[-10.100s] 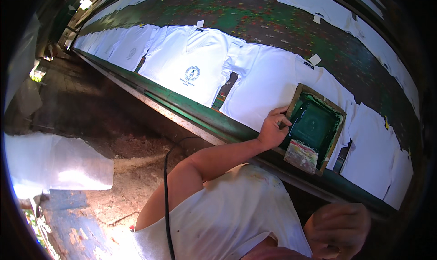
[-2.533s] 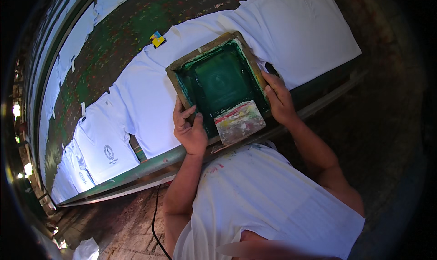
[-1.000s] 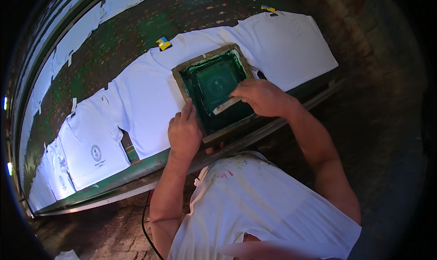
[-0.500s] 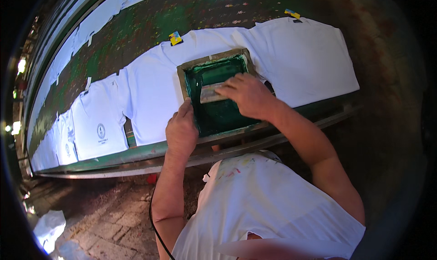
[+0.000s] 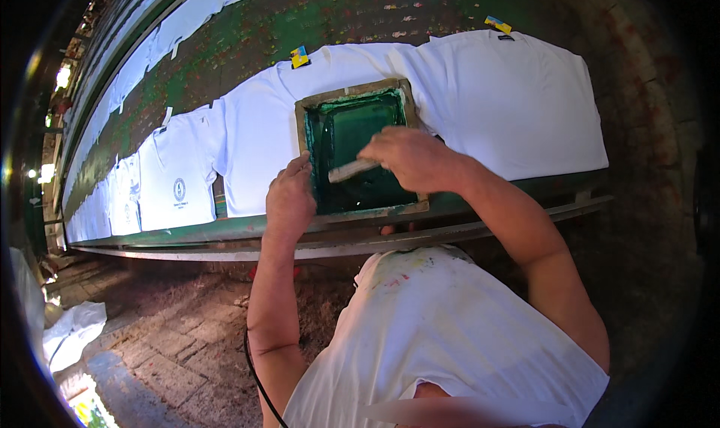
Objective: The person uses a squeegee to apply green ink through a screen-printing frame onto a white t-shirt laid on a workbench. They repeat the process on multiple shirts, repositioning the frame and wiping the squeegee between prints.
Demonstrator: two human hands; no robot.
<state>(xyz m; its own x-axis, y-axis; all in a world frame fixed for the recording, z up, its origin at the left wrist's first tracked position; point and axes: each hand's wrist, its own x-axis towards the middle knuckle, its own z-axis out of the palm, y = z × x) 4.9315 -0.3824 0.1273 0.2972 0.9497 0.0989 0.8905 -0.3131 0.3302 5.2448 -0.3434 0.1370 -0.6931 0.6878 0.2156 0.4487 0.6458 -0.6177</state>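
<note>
Here at the table, the right hand is closed on a scraper, fingers wrapped over its upper end, and the scraper sits inside a wooden frame. That frame lies over part of a white shirt. The left hand is at the frame's left side, fingers bent onto the rim; the thumb is out of sight, so I can't tell whether it's clamping or just pressing.

My read: this is the spreading step, the scraper working dark green paint across the frame's floor. The next move seems to call for a steady left hand, so the frame doesn't creep, and an even edge on the scraper from end to end.

Now the angles! The scraper's long axis slants across the frame: one end points to the left and toward the person, the other runs up into the right hand, to the right and farther off. Whether its whole edge touches the floor, I can't tell. The frame is nearly square, no clear long axis, its far side rising slightly to the right.

Beyond the frame, a yellow tag marks the shirt's collar, which points away from the person. Left of the frame, another shirt shows a round dark emblem; right of it lies a plain one.
</note>
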